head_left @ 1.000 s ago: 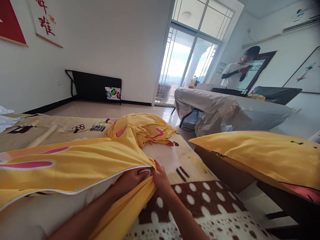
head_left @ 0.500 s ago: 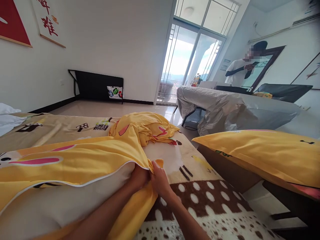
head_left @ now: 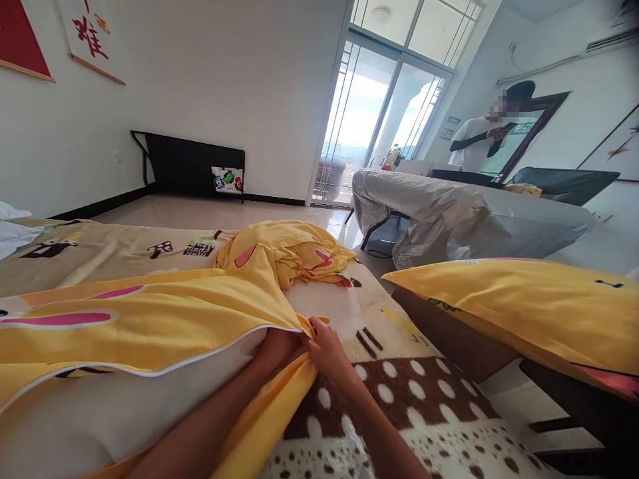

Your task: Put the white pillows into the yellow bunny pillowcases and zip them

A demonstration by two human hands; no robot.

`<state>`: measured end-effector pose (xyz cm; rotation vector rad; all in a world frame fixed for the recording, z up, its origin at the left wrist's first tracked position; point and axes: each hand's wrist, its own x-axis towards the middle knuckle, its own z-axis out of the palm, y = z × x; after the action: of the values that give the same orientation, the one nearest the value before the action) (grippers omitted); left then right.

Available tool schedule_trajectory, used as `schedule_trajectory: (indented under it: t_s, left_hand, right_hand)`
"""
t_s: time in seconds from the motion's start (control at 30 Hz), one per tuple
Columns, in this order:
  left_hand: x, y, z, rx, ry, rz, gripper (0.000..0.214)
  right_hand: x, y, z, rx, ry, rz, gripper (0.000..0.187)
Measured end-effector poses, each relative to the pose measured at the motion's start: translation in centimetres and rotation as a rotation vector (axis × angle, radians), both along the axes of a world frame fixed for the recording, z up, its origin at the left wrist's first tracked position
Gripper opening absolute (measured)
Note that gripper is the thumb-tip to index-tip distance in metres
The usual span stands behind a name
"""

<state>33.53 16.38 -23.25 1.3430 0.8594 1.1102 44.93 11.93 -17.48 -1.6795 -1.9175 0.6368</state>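
Note:
A yellow pillowcase (head_left: 200, 309) with a rabbit print and white piping lies across the bed, partly over a white pillow (head_left: 164, 392). My right hand (head_left: 325, 349) is closed on the pillowcase at its open edge, pinching the corner. Beside it my left hand (head_left: 282, 347) reaches into the opening from below. Cloth covers its fingers, so their grip cannot be seen. Below both wrists hangs a loose yellow flap of the case (head_left: 269, 419).
Crumpled yellow fabric (head_left: 294, 249) lies farther back on the patterned blanket (head_left: 399, 392). At the right is a yellow-covered pillow (head_left: 524, 306). Beyond stands a table under a silver cover (head_left: 449, 213), with a person (head_left: 472, 140) behind it holding a phone.
My right hand has shifted slightly right and up with the pillowcase edge, drawing the cloth taut. The left hand has moved slightly the same way. The view has shifted slightly.

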Motion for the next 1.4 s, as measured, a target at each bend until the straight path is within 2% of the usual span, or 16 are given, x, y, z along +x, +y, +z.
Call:
schedule_trajectory:
  t_s: [0.17, 0.27, 0.37, 0.4, 0.47, 0.53, 0.57, 0.67, 0.7, 0.77, 0.9, 0.97, 1.23, 1.4]
  left_hand:
    - [-1.1, -1.0, 0.3, 0.047, 0.070, 0.018, 0.018]
    - [-0.9, -1.1, 0.5, 0.064, 0.075, 0.038, 0.016]
    - [-0.6, -0.8, 0.4, 0.073, 0.089, 0.071, 0.015]
    - [-0.5, -0.8, 0.4, 0.073, 0.094, 0.076, 0.015]
    - [-0.6, -0.8, 0.4, 0.076, 0.103, 0.078, 0.015]
    - [-0.7, -1.0, 0.6, 0.076, 0.114, 0.076, 0.016]
    - [-0.8, -1.1, 0.8, 0.073, 0.120, 0.078, 0.017]
    - [-0.8, -1.4, 1.2, 0.056, 0.127, 0.099, 0.018]
    - [-0.8, -1.5, 1.3, 0.051, 0.124, 0.105, 0.019]
    - [-0.7, -1.5, 1.3, 0.040, 0.114, 0.110, 0.022]
    - [-0.6, -1.3, 1.2, 0.024, 0.099, 0.107, 0.026]
    - [-0.6, -1.3, 1.1, 0.019, 0.097, 0.103, 0.026]
    - [-0.5, -1.6, 0.9, 0.034, 0.132, 0.126, 0.021]
    - [-0.6, -1.5, 1.1, 0.051, 0.141, 0.102, 0.021]
  right_hand:
    - [0.2, -0.7, 0.8, 0.029, -0.206, -0.037, 0.003]
    - [-0.4, -1.6, 1.3, 0.055, -0.286, -0.063, 0.010]
    - [-0.6, -2.1, 1.8, 0.088, -0.301, -0.020, 0.009]
    - [-0.4, -2.0, 2.0, 0.083, -0.267, 0.015, 0.008]
    - [0.3, -1.5, 2.1, 0.056, -0.151, 0.086, 0.026]
    - [1.5, -0.6, 2.0, 0.046, -0.042, 0.092, 0.044]
    - [2.1, 0.0, 1.8, 0.048, 0.008, 0.051, 0.046]
    - [4.2, 1.6, 0.8, 0.020, 0.146, -0.123, 0.030]
    - [4.8, 2.0, 0.3, -0.007, 0.178, -0.150, 0.030]
    - [5.7, 2.4, -0.7, -0.114, 0.288, -0.077, 0.038]
    - [6.1, 2.7, -2.4, -0.452, 0.702, 0.212, 0.043]
    - [5.9, 2.7, -3.0, -0.517, 0.783, 0.230, 0.041]
    - [5.4, 2.8, -2.8, -0.443, 0.931, 0.182, 0.048]
    - [4.4, 2.6, -3.5, -0.439, 0.895, 0.123, 0.045]
